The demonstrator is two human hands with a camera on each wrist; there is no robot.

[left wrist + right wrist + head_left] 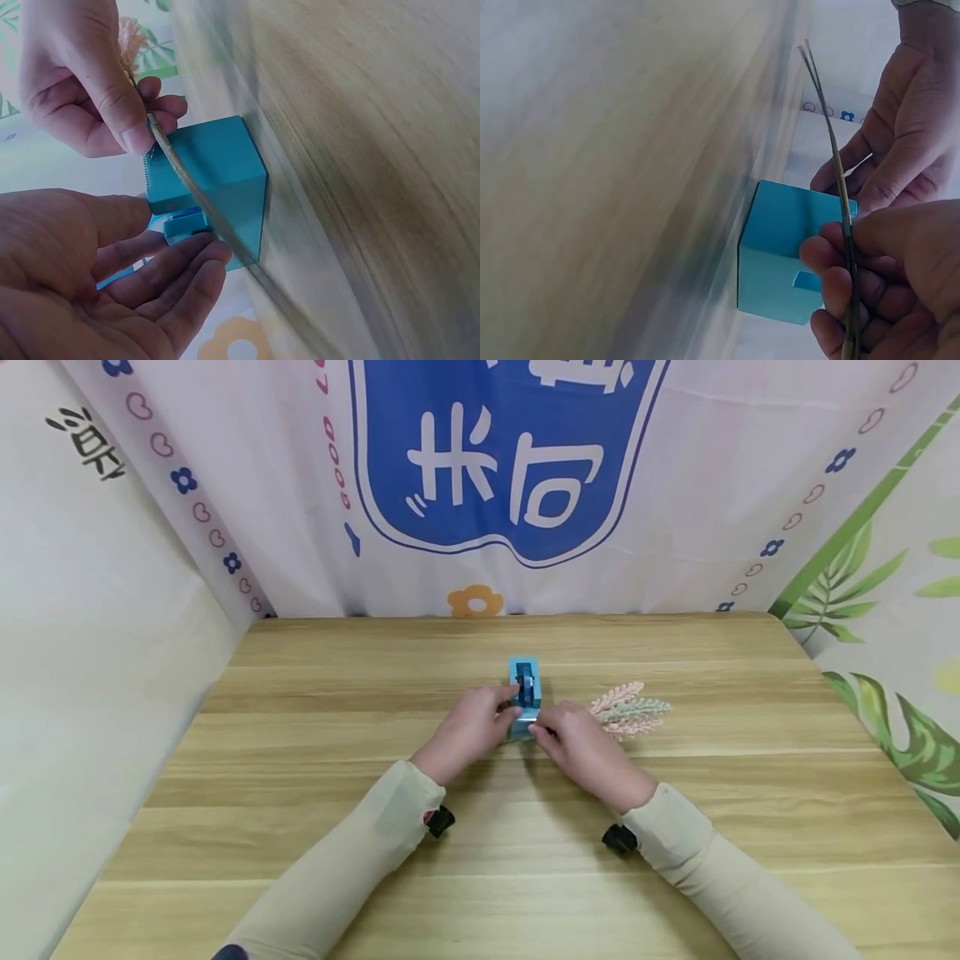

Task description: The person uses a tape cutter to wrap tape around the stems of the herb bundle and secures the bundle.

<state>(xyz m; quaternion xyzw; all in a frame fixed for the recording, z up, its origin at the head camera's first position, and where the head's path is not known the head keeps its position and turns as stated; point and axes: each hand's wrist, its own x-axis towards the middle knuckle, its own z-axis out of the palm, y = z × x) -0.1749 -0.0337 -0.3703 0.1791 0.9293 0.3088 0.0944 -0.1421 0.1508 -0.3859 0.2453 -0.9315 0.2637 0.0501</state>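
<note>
A blue tape dispenser [526,667] stands on the table, its tape roll [527,687] showing in the open top. My left hand [468,731] grips the dispenser from the left, fingers curled along its side in the left wrist view. At the dispenser's front end, my right hand [592,760] pinches a thin brown stem [182,171] between thumb and fingers, right at the toothed cutting edge [147,174]. The stem crosses close in front of the dispenser; its pink and pale green flower heads [633,710] stick out to the right beyond my right hand.
The wood-grain table [300,735] reaches back to a white curtain [300,527] with a blue printed panel. Pale printed cloth [885,652] hangs along the right side. Each wrist carries a small black camera.
</note>
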